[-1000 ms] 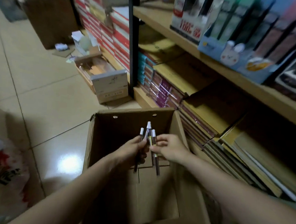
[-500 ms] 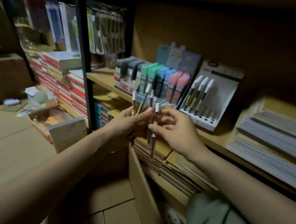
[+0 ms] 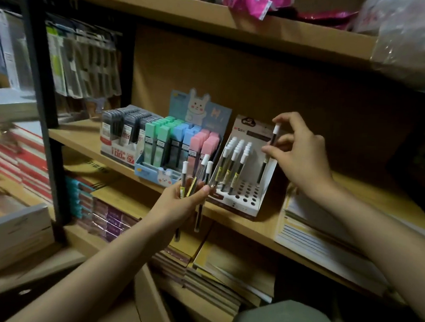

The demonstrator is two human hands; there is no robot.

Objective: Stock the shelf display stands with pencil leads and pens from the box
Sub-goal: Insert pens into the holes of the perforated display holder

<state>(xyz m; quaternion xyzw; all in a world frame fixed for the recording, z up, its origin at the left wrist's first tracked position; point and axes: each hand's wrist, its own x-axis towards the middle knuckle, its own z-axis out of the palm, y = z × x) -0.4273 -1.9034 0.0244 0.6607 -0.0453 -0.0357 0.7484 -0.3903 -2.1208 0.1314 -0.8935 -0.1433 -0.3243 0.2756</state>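
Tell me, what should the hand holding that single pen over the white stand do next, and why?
Probably lower it. The right hand pinches one white-capped pen upright over the right side of the pen stand, where rows of holes sit unfilled, so easing its tip into one and letting go looks like the next step. The left hand holds three more pens waiting their turn.

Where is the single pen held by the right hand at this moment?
In the head view, right of centre: the right hand pinches the single pen upright over the right side of the white pen stand, its tip low near the holes, beside the pens already standing there.
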